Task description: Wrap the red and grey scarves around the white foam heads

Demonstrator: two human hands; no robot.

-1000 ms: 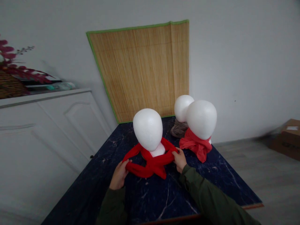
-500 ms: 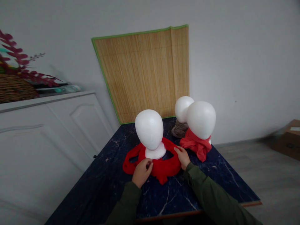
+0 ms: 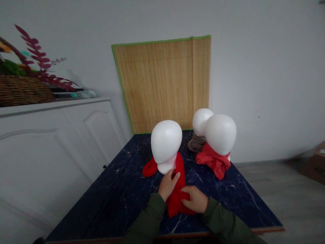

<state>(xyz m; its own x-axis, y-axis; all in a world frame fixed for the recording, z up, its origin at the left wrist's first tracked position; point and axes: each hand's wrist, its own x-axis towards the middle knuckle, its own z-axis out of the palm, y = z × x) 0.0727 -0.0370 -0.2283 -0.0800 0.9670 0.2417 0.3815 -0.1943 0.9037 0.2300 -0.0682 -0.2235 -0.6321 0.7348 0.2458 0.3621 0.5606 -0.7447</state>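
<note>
Red scarf [image 3: 177, 189] is gripped by both hands in front of the near foam head [image 3: 166, 142]: left hand [image 3: 168, 184] closed on it at the neck, right hand [image 3: 194, 200] clamped on its lower bunch. All is set on a dark marbled table [image 3: 122, 189]; bamboo mat [image 3: 165, 81] leans on the grey wall, white cabinet [image 3: 50, 142] at left.

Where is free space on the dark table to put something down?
The dark marbled table is bare left of the red scarf and along the right edge. It is crowded around the three white foam heads and both hands.
</note>
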